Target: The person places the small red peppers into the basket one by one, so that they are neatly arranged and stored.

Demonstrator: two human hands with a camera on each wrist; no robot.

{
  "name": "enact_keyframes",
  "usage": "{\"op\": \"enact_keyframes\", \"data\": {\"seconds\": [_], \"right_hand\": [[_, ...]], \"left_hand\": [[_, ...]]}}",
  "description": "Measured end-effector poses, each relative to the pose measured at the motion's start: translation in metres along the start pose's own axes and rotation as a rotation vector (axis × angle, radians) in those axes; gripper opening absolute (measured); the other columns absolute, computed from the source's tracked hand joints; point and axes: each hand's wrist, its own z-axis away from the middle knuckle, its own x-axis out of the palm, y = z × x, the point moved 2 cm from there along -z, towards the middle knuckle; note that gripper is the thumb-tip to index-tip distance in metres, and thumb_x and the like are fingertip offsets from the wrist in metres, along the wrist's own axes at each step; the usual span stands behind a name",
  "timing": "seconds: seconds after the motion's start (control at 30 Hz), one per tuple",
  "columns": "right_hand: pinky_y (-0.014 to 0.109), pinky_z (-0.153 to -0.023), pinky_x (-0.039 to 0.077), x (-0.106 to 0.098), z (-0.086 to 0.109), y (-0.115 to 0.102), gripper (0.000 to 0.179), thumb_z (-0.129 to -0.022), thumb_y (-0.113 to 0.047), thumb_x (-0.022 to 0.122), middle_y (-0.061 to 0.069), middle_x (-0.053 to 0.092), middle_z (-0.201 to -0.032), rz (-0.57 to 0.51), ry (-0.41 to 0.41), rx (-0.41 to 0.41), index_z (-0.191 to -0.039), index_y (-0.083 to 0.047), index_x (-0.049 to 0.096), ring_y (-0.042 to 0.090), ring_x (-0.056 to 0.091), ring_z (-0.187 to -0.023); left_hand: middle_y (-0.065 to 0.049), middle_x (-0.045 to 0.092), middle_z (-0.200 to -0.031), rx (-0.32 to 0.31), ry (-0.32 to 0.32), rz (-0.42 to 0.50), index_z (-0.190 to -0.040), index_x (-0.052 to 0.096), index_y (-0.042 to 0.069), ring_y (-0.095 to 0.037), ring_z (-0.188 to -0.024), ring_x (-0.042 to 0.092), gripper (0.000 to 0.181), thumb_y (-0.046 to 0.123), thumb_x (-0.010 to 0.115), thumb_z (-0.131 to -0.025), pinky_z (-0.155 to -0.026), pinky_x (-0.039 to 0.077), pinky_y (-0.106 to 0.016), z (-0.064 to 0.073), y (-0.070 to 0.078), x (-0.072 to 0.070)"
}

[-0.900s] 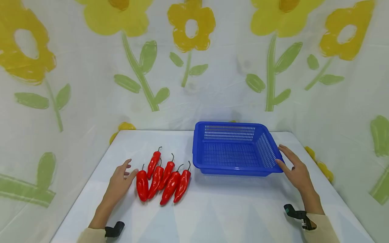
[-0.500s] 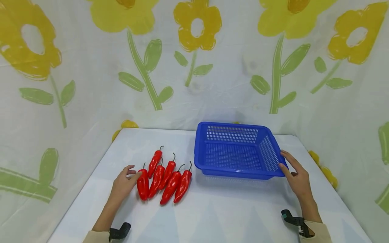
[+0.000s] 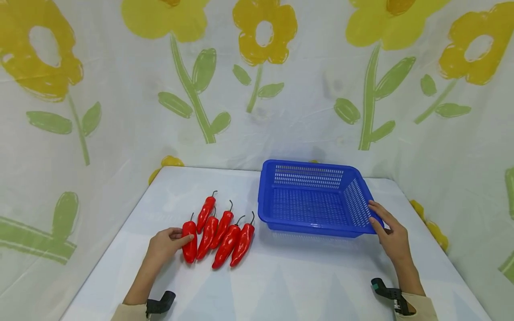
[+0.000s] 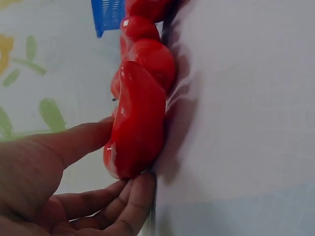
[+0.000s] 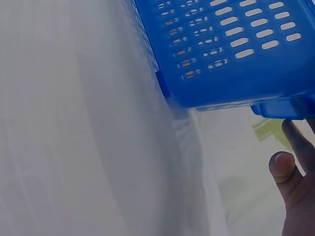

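Several red chili peppers (image 3: 225,246) with dark stems lie side by side on the white table. At the left end of the row, my left hand (image 3: 164,245) pinches the outermost red chili pepper (image 3: 190,249), thumb on one side and fingers on the other. The left wrist view shows that pepper (image 4: 138,123) between thumb and fingertips, low over the tabletop. To the right stands a blue plastic basket (image 3: 307,226) with slotted walls, nothing inside. My right hand (image 3: 393,236) touches its right rim with extended fingers; in the right wrist view the thumb (image 5: 283,169) is apart from the basket.
The white table (image 3: 305,281) has pale blue triangle shapes near its front. A white cloth (image 3: 297,125) printed with yellow flowers hangs behind and along both sides. Black wrist mounts (image 3: 160,303) sit on both forearms.
My left hand has moved in toward the leftmost pepper, and thumb and fingers have come onto both its sides. The right hand stays at the basket's rim. The head view has shifted slightly.
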Motion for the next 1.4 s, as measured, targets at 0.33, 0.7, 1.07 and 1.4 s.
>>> {"op": "enact_keyframes", "data": {"seconds": [0.33,0.7,1.07,1.4], "right_hand": [[0.016,-0.049,0.047,0.001,-0.001,-0.001,0.041,-0.100,-0.020,0.063,0.000,0.046,-0.153,-0.057,0.035,-0.032,-0.141,-0.016,0.060,-0.006,0.035,-0.138],[0.016,-0.045,0.044,-0.002,-0.007,0.001,0.040,-0.097,-0.007,0.066,0.010,0.052,-0.148,-0.100,0.006,-0.124,-0.137,-0.010,0.063,0.001,0.037,-0.140],[0.002,-0.082,0.041,-0.001,-0.008,0.002,0.040,-0.098,-0.011,0.066,0.007,0.051,-0.149,-0.079,-0.009,-0.113,-0.138,-0.013,0.062,0.002,0.034,-0.142],[0.001,-0.077,0.041,0.000,-0.006,0.005,0.040,-0.100,-0.018,0.063,0.000,0.052,-0.148,-0.035,-0.002,-0.082,-0.140,-0.020,0.061,-0.012,0.039,-0.129]], "left_hand": [[-0.029,0.063,-0.120,-0.066,-0.027,0.064,-0.130,0.057,-0.007,-0.041,-0.106,0.061,0.069,0.041,0.077,-0.085,-0.083,0.058,-0.048,0.000,-0.005,-0.003],[-0.027,0.063,-0.121,-0.067,-0.012,0.107,-0.134,0.055,-0.006,-0.035,-0.102,0.064,0.070,0.043,0.076,-0.087,-0.083,0.059,-0.045,0.004,-0.005,-0.005],[-0.023,0.062,-0.128,-0.018,-0.005,0.151,-0.139,0.053,0.000,-0.037,-0.114,0.060,0.074,0.050,0.072,-0.088,-0.091,0.056,-0.047,0.011,0.015,-0.012],[-0.020,0.062,-0.131,0.014,-0.008,0.165,-0.142,0.052,0.005,-0.035,-0.119,0.058,0.074,0.051,0.073,-0.087,-0.095,0.053,-0.050,0.015,0.040,-0.013]]}}
